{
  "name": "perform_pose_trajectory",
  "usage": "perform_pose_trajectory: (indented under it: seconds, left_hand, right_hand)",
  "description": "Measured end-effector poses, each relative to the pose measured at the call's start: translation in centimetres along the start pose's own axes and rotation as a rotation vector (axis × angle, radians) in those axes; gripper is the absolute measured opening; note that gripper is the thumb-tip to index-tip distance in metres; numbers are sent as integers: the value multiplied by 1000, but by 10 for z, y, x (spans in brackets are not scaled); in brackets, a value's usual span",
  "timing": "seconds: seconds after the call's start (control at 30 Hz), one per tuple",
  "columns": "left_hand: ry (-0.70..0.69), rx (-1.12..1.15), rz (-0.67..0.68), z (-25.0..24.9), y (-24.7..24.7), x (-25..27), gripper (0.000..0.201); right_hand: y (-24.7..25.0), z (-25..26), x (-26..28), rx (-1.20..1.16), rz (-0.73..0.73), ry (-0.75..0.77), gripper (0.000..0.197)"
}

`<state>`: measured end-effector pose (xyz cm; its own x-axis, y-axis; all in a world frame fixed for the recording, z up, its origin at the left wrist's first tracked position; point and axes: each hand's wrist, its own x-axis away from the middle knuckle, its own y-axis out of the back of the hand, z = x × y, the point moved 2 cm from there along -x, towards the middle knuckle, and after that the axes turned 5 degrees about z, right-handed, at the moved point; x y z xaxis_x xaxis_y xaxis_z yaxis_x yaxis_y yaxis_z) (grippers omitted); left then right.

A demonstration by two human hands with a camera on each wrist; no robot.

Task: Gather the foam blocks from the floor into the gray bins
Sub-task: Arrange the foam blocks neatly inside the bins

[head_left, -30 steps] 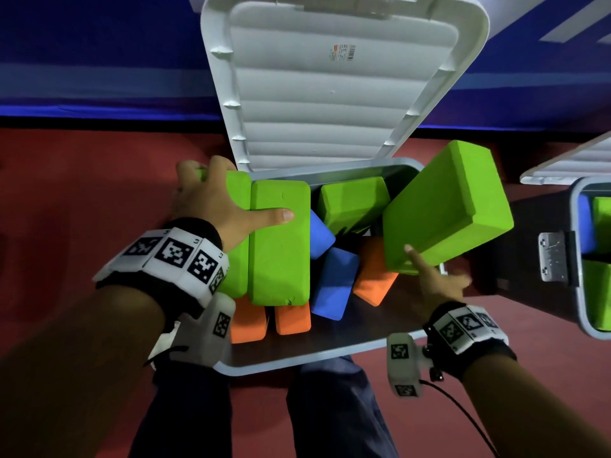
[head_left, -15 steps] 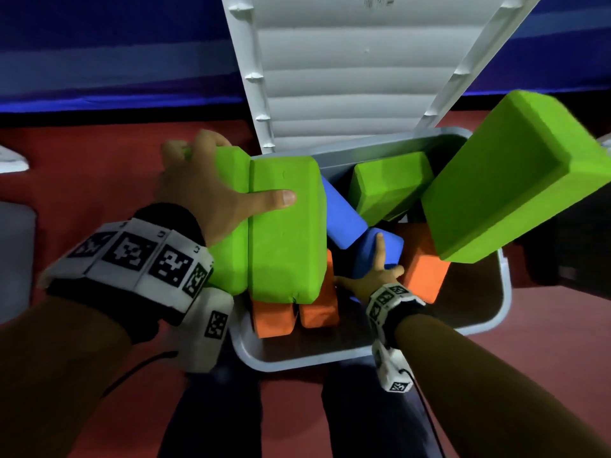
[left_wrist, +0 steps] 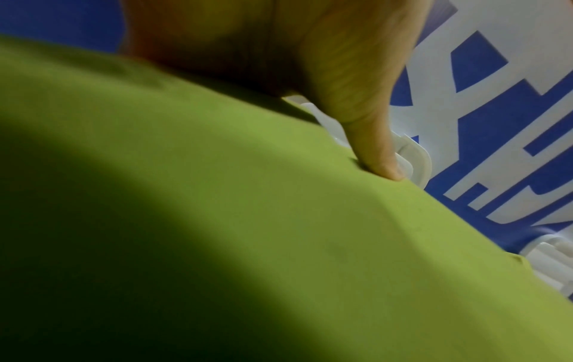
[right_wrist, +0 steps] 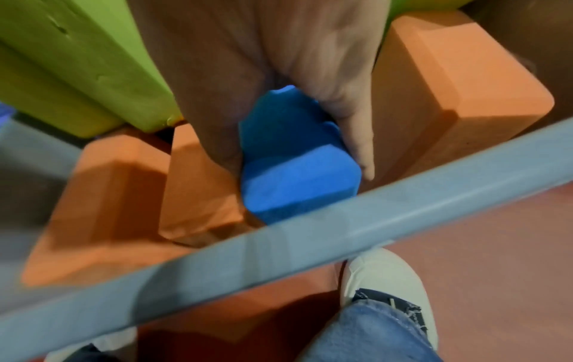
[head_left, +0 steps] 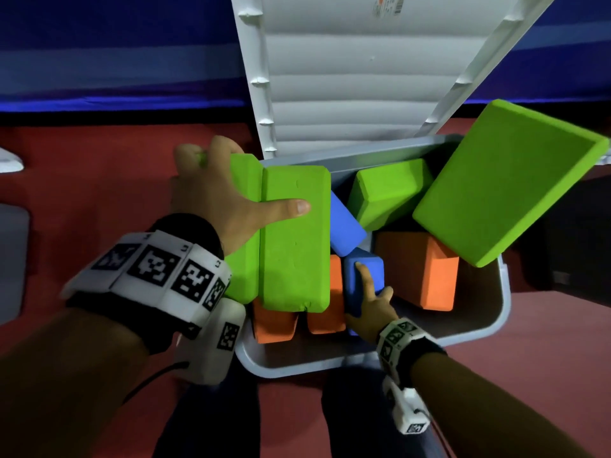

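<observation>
- Gripping the near blue block [head_left: 358, 285] with my right hand [head_left: 372, 304], fingers on one side and thumb on the other, low in the gray bin [head_left: 506, 312] near its front rim.
- My left hand [head_left: 218, 200] holds two green blocks [head_left: 294, 246] pressed together, thumb [left_wrist: 376, 147] lying straight across the top one, fingers wrapped round the far side; they sit over the bin's left part.
- Two orange blocks [head_left: 274, 322] stand under that green pair, just left of the blue block I hold.
- A larger orange block [head_left: 420, 269] stands to the right of my right hand, touching it in the right wrist view.
- A second blue block [head_left: 345, 226] lies tilted behind the first, against the green pair.
- A smaller green block [head_left: 390, 190] leans at the back, and a big green block [head_left: 502, 186] rests tilted over the bin's right corner.
- The white lid [head_left: 360, 74] stands open behind.
- The bin sits on the red floor [head_left: 99, 166]; my shoe [right_wrist: 384, 276] is just in front of it.
</observation>
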<state>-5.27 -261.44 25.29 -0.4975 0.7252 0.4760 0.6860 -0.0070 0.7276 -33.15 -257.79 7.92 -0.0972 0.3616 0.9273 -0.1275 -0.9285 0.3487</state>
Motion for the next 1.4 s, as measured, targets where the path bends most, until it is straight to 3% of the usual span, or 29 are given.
perform_pose_trajectory:
  seconds: [0.1, 0.17, 0.2, 0.23, 0.3, 0.33, 0.4, 0.43, 0.5, 0.63, 0.83, 1.07, 1.13, 1.2, 1.23, 1.33, 1.4]
  left_hand:
    - [15, -15, 11, -1, -2, -2, 95]
    - [16, -32, 11, -3, -1, -4, 94]
    - [14, -36, 14, -3, 0, -4, 94]
    - [12, -35, 20, -3, 0, -3, 95]
    - [7, -22, 19, -2, 0, -3, 99]
    - [5, -12, 14, -3, 0, -3, 101]
    - [5, -1, 6, -3, 0, -3, 104]
    - [6, 0, 4, -2, 0, -4, 105]
    - [8, -9, 12, 0, -1, -6, 109]
    - [7, -44, 0, 3, -1, -7, 111]
    - [13, -52, 11, -4, 1, -4, 105]
    - [12, -50, 8, 0, 0, -6, 110]
    - [4, -42, -6, 1, -2, -7, 108]
    - [0, -19, -1, 1, -4, -9, 107]
    - [1, 1, 6, 1, -4, -9, 108]
    - [19, 38, 20, -3, -6, -7, 96]
    - [32, 41, 42, -8, -8, -6, 94]
  right_hand:
    - [15, -8, -9, 80, 138, -3, 102]
    - [33, -12, -1, 77, 133, 63, 93]
    - [42, -16, 4, 43, 30, 75, 83]
    - [52, -23, 9, -20, -170, 55, 72]
    - [69, -43, 19, -194, -612, -110, 62]
    - [75, -53, 22, -289, -689, -247, 68]
    - [79, -67, 16, -460, -575, -492, 92]
    - [80, -69, 8, -538, -489, -518, 102]
    - [83, -67, -10, -616, -394, -408, 107]
    - [83, -46, -25, -493, -306, -198, 105]
    - [81, -43, -12, -300, -253, -137, 111]
    - [64, -57, -20, -289, -105, -250, 114]
    - [78, -54, -18, -277, -79, -230, 94]
    - [103, -61, 2, -169, -100, -256, 47]
    - [116, -68, 17, -108, -96, -281, 34]
    - [161, -98, 65, -109, 13, -357, 36]
    - [212, -105, 93, -65, -216, -340, 36]
